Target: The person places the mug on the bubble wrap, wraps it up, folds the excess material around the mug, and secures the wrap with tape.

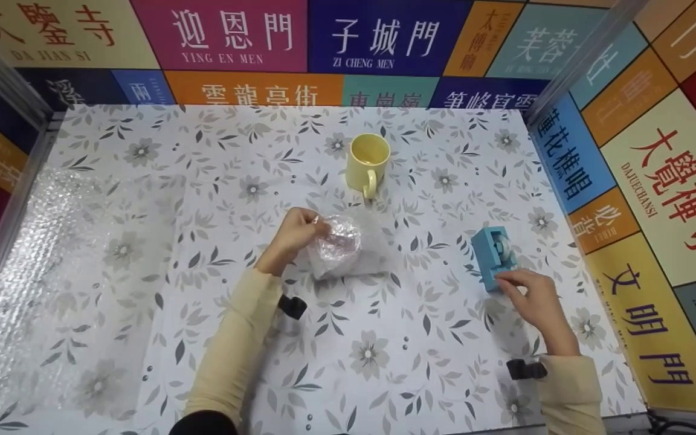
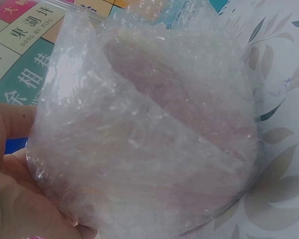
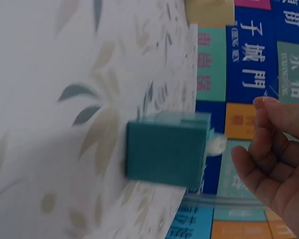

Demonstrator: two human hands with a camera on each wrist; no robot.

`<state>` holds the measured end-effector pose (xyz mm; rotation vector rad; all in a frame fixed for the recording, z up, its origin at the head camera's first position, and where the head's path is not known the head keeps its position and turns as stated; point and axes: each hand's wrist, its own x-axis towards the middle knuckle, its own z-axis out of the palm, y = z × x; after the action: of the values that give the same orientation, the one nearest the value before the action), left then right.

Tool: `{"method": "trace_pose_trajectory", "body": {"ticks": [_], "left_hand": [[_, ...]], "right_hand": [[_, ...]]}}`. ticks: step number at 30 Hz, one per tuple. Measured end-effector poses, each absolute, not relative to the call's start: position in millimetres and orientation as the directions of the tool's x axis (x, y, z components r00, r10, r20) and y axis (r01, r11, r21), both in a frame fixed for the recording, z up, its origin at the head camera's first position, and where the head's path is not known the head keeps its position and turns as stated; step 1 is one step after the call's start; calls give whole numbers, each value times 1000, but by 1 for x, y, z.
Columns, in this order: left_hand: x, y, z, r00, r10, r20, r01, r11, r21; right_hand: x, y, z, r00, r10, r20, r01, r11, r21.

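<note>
Wrapped bundle: there it sits, mid-table before you, just this side of the yellow mug, something pinkish showing through the bubble wrap.
Left hand: yours is gripping the bundle's left edge, thumb against bent fingers.
Right hand: thumb and forefinger pinched together near the teal tape dispenser, and look, a clear strip at the tips, tape by the look of it; your other fingers curl loosely.
Wrapping done: the pinkish thing looks covered, one slanting edge of wrap crossing it.
Sealing left: no tape you can make out along that edge, so fastening seems unfinished.
Not wrapped: the mug stands bare; a bubble-wrap sheet lies flat on your left.
Wall panels: you can read "YING EN MEN", "ZI CHENG MEN", "DA JIAN SI", and rightward "DAJUECHANSI" and "BIBEI".
Brands: none legible on mug or dispenser.
</note>
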<state>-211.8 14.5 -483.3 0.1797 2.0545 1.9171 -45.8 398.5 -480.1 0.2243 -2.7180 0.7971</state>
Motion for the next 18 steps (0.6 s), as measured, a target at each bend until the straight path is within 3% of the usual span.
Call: {"method": "trace_pose_trajectory", "body": {"ticks": [6,11,18], "left_hand": [[-211,14,-482,-938,309,-155,-139,72,988],[-210,14,-478,-937,317,-147,-136,56,989],[-211,14,-482,-935,322,-149,-137,62,989]], "right_hand": [[-89,354,-462,-914,-254,317,-392,755,-525],[-125,314,-440,-840,-427,334,-542,655,-527],[-164,267,-420,-754,-612,238,-628,567,-533]]}}
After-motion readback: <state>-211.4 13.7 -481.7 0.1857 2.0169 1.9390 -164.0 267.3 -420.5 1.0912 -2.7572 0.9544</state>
